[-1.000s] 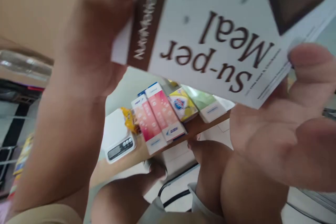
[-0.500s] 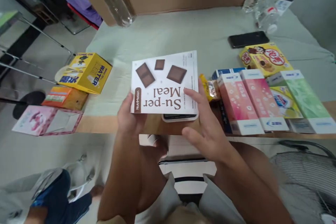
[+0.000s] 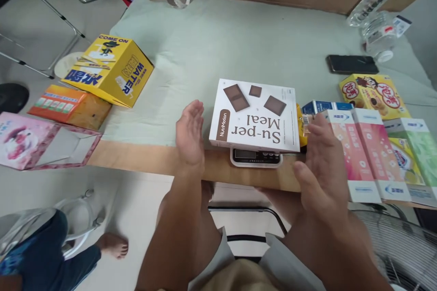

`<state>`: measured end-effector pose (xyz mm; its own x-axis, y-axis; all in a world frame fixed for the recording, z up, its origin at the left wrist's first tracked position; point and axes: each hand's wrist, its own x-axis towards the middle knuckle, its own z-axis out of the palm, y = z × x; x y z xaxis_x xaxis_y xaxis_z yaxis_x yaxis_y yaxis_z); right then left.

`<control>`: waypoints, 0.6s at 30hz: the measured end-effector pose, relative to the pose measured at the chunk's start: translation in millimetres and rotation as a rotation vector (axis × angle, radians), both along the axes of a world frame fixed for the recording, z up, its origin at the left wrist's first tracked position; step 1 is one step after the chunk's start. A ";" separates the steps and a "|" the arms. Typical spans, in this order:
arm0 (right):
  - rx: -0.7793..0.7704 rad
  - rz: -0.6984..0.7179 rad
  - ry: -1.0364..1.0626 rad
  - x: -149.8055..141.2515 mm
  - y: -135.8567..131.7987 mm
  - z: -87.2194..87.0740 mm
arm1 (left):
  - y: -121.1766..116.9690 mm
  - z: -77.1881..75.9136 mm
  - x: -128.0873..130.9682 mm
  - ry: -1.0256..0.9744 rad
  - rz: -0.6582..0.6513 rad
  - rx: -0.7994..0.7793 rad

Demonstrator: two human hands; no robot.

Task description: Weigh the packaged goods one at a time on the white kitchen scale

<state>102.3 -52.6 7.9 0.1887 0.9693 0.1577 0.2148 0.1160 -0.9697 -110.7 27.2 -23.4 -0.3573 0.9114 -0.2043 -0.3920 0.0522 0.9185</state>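
Note:
A white box printed "Su-per Meal" with chocolate squares on its top lies flat on a small digital scale. The scale's display and buttons show below the box's near edge. Off the box's left side, my left hand is held upright with its fingers stretched, not touching it. My right hand is at the box's right, also open and apart from it, beside a yellow packet that the box and hand partly hide.
Yellow, orange and pink boxes stand at the left edge. On the right are pink-and-white cartons, a green-and-white carton, a yellow snack box, a phone and plastic bottles.
The white box was held above the table by my left hand; it now rests on the scale. Both hands have moved off its sides. The view has shifted.

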 end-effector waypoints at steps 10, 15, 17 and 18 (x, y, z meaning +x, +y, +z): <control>-0.164 -0.005 0.004 -8.6 -8.8 3.9 | -7.5 6.3 -8.6 0.025 -0.390 -0.142; -0.149 0.056 0.158 -21.8 -18.5 13.8 | -13.2 16.2 -18.4 -0.183 -0.469 -0.076; -0.083 0.098 0.191 -28.3 -11.1 18.6 | -15.5 20.1 -23.8 -0.249 -0.413 -0.018; -0.064 0.117 0.196 -32.2 -3.3 21.1 | -16.5 21.3 -26.3 -0.273 -0.378 0.016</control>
<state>70.1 -55.9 29.0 0.0950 0.9932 0.0671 0.0107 0.0664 -0.9977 -137.0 10.6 -2.0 0.0653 0.9712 -0.2293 -0.5761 0.2243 0.7860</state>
